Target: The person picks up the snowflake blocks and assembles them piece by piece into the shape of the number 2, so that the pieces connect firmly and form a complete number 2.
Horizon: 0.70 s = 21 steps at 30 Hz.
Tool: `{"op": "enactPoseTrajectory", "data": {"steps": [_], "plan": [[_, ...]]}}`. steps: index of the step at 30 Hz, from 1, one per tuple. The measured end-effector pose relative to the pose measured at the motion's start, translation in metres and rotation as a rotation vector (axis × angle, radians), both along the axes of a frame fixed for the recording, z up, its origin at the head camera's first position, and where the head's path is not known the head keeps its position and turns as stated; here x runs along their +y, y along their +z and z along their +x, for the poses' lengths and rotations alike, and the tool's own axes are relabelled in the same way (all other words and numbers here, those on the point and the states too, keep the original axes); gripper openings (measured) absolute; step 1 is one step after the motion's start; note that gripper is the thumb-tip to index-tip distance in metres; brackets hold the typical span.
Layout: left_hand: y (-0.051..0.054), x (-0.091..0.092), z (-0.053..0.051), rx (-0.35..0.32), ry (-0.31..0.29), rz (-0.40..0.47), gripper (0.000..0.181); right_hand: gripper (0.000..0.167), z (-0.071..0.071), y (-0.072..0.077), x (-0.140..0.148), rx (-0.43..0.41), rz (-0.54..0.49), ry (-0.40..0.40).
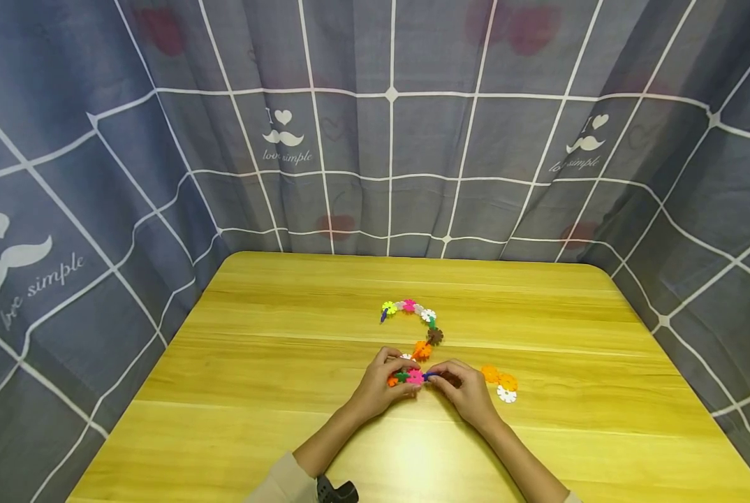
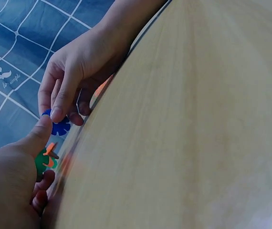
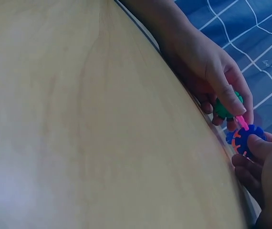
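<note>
A chain of colourful notched plastic snowflake discs curves over the table, from a yellow disc point(image 1: 389, 307) through a brown disc point(image 1: 435, 337) and an orange disc point(image 1: 422, 350) toward the hands. My left hand point(image 1: 375, 384) grips the near end of it around a pink disc point(image 1: 415, 377), with a green disc point(image 3: 224, 109) beside its fingers. Between thumb and fingers, my right hand point(image 1: 468, 392) pinches a blue disc point(image 3: 244, 139). The blue disc meets the pink one edge-on; how deep their slots engage is hidden by the fingertips.
Loose orange discs point(image 1: 508, 381) and a white disc point(image 1: 506, 394) lie right of my right hand. The wooden table point(image 1: 255, 321) has a grey-blue checked curtain point(image 1: 356, 140) behind and along both sides. A dark device point(image 1: 337, 491) is at the left sleeve.
</note>
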<state>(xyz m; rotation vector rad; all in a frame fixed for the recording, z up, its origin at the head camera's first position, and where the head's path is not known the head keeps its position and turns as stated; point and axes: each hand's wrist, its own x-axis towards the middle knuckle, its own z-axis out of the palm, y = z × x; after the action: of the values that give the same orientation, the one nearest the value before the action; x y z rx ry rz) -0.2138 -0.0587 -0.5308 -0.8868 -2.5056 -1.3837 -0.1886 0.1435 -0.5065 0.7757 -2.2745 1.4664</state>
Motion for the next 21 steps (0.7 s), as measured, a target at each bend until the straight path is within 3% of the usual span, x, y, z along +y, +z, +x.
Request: {"op": "enactPoseTrajectory", "data": {"steps": [8, 14, 17, 21], "plan": [[0.002, -0.001, 0.002, 0.017, -0.061, -0.009, 0.031, 0.022, -0.015, -0.025, 0.005, 0.117, 0.031, 0.053], [0.003, -0.001, 0.000, 0.037, -0.099, -0.015, 0.032, 0.015, -0.018, -0.029, 0.006, 0.192, 0.051, 0.079], [0.002, 0.001, -0.001, 0.035, -0.082, -0.025, 0.032, 0.014, -0.019, -0.030, 0.006, 0.202, 0.049, 0.066], [0.000, 0.002, 0.001, 0.040, -0.009, -0.042, 0.031, 0.015, -0.018, -0.032, 0.005, 0.150, 0.088, 0.021]]}}
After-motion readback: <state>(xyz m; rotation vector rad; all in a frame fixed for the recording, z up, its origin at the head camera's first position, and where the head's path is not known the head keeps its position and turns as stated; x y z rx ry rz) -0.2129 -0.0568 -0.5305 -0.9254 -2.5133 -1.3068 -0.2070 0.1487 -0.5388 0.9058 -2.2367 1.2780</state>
